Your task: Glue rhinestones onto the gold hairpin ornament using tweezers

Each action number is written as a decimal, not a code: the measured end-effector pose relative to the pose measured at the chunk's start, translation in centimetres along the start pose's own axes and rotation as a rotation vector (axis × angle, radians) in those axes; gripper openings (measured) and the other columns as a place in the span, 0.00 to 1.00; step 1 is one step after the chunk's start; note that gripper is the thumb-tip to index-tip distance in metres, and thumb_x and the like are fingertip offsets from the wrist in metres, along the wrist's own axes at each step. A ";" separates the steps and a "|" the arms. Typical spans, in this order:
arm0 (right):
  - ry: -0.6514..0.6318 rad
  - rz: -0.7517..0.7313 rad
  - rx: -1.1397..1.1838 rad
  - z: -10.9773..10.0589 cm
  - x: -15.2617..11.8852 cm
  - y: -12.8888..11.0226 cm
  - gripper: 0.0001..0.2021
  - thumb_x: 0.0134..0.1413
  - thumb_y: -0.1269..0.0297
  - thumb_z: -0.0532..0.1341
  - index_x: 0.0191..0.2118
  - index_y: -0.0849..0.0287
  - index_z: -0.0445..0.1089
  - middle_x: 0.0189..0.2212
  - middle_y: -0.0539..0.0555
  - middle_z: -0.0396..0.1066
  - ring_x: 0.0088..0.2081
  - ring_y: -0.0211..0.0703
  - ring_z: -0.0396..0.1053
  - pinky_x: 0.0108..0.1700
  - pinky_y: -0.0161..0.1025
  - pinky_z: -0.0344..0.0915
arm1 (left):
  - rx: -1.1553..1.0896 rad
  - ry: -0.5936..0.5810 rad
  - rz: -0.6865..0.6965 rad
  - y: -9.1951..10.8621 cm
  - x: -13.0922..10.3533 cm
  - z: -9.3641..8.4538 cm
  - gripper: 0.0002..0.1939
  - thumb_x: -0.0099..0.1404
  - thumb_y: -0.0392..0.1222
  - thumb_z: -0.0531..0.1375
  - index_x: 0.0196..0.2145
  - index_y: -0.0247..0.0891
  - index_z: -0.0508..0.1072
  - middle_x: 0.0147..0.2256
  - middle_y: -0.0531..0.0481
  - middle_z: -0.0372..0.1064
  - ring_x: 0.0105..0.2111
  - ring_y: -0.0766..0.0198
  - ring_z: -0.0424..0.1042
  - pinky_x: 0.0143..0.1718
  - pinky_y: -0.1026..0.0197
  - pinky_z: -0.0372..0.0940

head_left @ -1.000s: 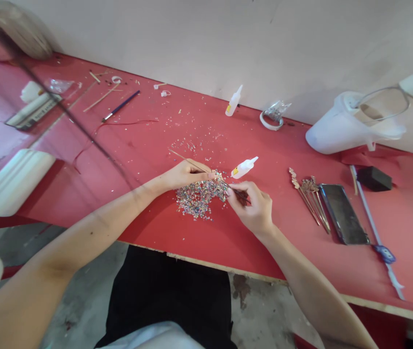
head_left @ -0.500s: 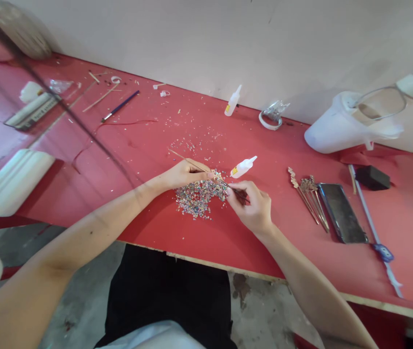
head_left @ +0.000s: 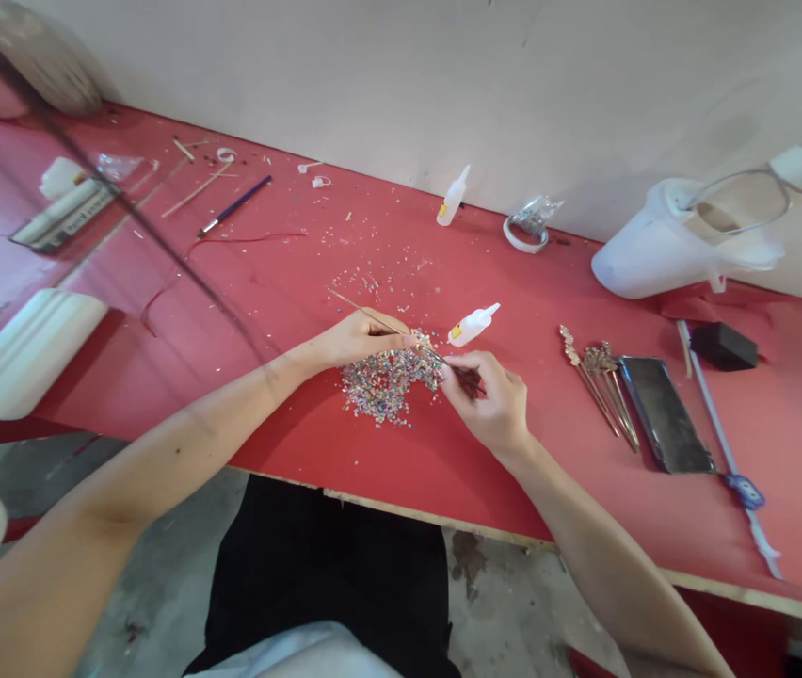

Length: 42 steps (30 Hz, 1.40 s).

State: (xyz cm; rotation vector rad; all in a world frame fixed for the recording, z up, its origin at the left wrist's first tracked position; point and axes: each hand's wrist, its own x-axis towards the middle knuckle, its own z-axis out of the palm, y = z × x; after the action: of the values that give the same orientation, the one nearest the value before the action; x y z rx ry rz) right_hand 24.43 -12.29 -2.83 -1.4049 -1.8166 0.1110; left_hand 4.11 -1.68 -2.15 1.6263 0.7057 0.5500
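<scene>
Pinched in my left hand (head_left: pixel 367 337) is a thin, light brown stick (head_left: pixel 348 300), whose free end points up and left. My right hand (head_left: pixel 487 397) is closed around a dark brown piece (head_left: pixel 470 380) with a jagged edge, partly covered by the fingers. The two hands almost meet over a pile of tiny multicoloured chips (head_left: pixel 379 388). Whether the stick and the brown piece are joined cannot be made out. Just beyond my right hand lies a small white glue bottle (head_left: pixel 473 324) with a yellow label.
A second glue bottle (head_left: pixel 453 196) stands near the wall. To the right are metallic hairpins (head_left: pixel 602 377), a phone (head_left: pixel 665 414), a black block (head_left: pixel 724 346) and a white pitcher (head_left: pixel 645 240). A blue paintbrush (head_left: pixel 235 205) and a white case (head_left: pixel 26 353) lie left on the red table (head_left: pixel 401 471).
</scene>
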 end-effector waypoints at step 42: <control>-0.090 0.660 0.888 0.6 1.5 -1.5 0.09 0.61 0.56 0.56 0.39 0.56 0.64 0.19 0.41 0.49 0.17 0.30 0.49 0.18 0.31 0.50 | -0.117 0.041 0.018 0.1 -0.4 -0.3 0.14 0.60 0.51 0.63 0.35 0.37 0.80 0.20 0.55 0.66 0.21 0.71 0.61 0.23 0.65 0.56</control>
State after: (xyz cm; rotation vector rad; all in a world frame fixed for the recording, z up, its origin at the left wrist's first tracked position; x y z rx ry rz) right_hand 22.82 -11.31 -1.61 -1.2506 -1.0404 1.1736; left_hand 3.64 -1.78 -1.99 1.5176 0.6771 0.6283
